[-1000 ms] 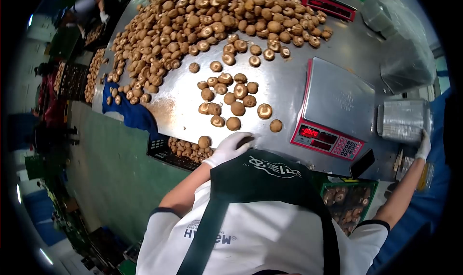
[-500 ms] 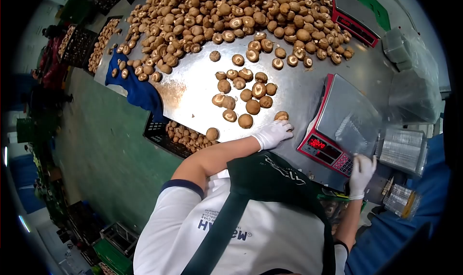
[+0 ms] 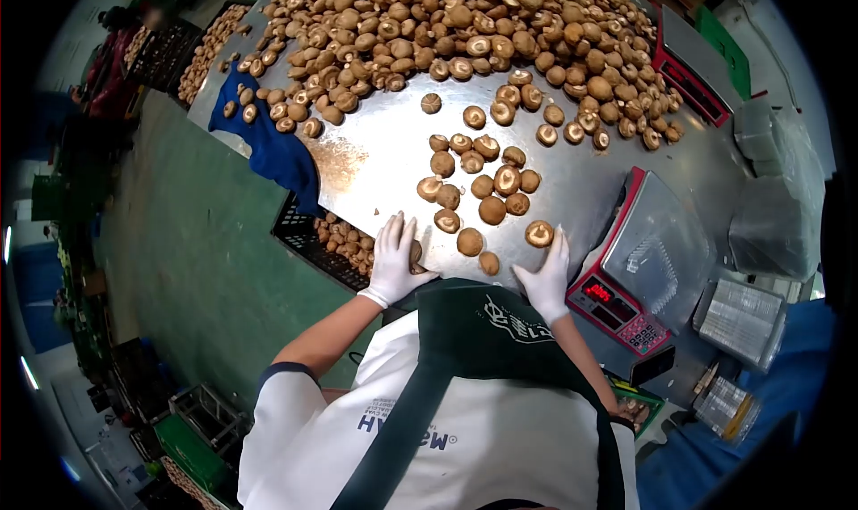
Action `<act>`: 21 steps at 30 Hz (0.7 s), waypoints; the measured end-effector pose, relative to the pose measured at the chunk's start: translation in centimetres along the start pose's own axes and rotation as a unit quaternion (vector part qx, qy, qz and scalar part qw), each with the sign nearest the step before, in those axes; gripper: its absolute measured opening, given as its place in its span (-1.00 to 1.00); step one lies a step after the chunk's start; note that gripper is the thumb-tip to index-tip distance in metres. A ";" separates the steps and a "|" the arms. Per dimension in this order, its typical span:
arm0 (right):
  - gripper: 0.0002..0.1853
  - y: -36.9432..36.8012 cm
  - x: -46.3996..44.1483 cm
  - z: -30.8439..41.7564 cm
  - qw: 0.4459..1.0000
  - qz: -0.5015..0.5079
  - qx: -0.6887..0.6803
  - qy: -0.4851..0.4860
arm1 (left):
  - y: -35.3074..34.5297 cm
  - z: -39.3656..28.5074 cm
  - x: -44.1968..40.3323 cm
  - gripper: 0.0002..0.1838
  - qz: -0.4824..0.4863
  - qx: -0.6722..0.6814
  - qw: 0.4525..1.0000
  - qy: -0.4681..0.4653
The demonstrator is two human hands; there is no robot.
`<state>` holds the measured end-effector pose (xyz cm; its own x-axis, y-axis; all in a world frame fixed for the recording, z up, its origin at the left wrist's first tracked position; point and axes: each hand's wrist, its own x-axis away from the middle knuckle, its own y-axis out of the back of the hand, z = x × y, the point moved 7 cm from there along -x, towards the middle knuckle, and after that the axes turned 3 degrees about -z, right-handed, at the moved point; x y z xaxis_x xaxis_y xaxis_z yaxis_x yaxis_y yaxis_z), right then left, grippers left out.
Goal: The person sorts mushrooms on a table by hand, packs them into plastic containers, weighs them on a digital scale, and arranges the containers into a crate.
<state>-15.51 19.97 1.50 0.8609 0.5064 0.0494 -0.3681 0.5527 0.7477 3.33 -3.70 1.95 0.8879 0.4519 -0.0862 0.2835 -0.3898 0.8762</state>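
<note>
My left hand [image 3: 391, 261], in a white glove, rests at the near edge of the metal table with fingers stretched out. A brown mushroom [image 3: 416, 252] shows partly beside its thumb side; I cannot tell whether they touch. My right hand [image 3: 547, 280], gloved too, lies on the table with thumb and fingers apart, its fingertips close to an upturned mushroom [image 3: 539, 234]. Between the hands sits a small mushroom [image 3: 489, 262], with another mushroom [image 3: 469, 242] just behind it. Further back lies a loose group of mushrooms [image 3: 492, 210], some caps up, some stems up.
A large mushroom heap [image 3: 447, 27] covers the table's far side. Right of me stands a red scale [image 3: 617, 309] with a lit display; another scale [image 3: 688, 72] is behind it. Plastic trays [image 3: 742, 318] lie at right. A black crate [image 3: 304, 242] with mushrooms and a blue cloth [image 3: 281, 157] are at left.
My left hand has moved left from a mushroom to the table edge. My right hand has left the scale's keypad side and come onto the table. The view has shifted somewhat.
</note>
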 end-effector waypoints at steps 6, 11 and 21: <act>0.24 -2.8 -6.4 1.5 0.998 0.025 -0.056 0.017 | -2.4 -0.7 -4.3 0.29 -0.031 0.111 0.993 0.021; 0.24 -2.7 -13.1 2.4 0.994 0.109 0.015 -0.004 | -2.1 0.3 -13.2 0.31 -0.090 0.091 0.988 0.086; 0.26 -7.9 -16.3 7.5 0.922 0.346 0.033 0.171 | -3.9 0.4 -18.1 0.00 0.117 0.130 0.981 -0.079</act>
<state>-23.98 2.33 -0.24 0.2635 0.9080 0.3258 -0.7559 -0.0155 0.6544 -13.69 -10.64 -0.09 0.9789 0.2039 0.0116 0.1307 -0.6692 0.7315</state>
